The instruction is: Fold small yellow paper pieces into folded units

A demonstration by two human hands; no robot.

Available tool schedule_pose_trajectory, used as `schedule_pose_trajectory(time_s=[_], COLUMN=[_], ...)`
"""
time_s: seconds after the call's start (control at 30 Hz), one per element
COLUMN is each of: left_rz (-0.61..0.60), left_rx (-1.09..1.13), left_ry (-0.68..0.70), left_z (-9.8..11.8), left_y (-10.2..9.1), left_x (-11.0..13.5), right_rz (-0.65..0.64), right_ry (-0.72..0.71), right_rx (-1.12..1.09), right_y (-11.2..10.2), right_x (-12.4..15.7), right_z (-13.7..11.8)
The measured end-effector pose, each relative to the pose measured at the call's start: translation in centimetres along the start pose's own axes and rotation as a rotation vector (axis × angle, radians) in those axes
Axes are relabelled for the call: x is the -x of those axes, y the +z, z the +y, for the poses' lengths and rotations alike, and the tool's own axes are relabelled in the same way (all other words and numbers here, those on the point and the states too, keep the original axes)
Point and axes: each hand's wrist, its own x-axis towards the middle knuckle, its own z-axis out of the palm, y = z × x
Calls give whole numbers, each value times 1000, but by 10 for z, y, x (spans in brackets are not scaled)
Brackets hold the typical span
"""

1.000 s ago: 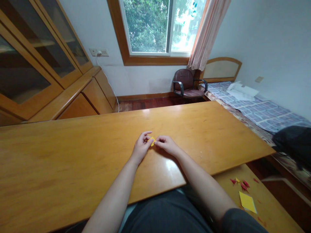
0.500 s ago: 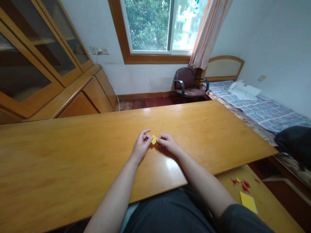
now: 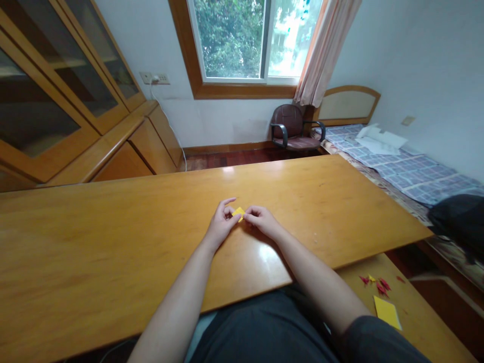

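Note:
A small piece of folded yellow paper (image 3: 238, 212) is held between my two hands, just above the wooden table (image 3: 124, 247). My left hand (image 3: 222, 221) grips its left side between thumb and fingers, with the index finger stretched out beyond it. From the right, my right hand (image 3: 260, 220) pinches the paper's edge with thumb and index finger. The finer folds are too small to make out, and part of the paper is hidden by my fingertips.
A lower wooden surface at the right carries a flat yellow paper sheet (image 3: 386, 312) and several small red folded paper pieces (image 3: 382, 286), with a small yellow one (image 3: 371, 278). Beyond the table are a chair (image 3: 289, 128), a bed (image 3: 404, 166) and a black bag (image 3: 461, 222).
The yellow paper has turned slightly and shows more of its surface to the left. My left thumb now lies across its front. My right hand has hardly moved.

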Motion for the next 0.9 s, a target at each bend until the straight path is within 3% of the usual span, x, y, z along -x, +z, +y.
schedule_pose_trajectory(time_s=[0.4, 0.9], left_rz=[-71, 74], left_rx=[103, 171], left_ry=[-38, 5], left_z=[3, -4], left_y=[-4, -8], left_x=[1, -3], right_rz=[42, 62], right_ry=[40, 7], right_rx=[-110, -158], right_y=[-2, -3], right_x=[1, -2], right_z=[-4, 3])
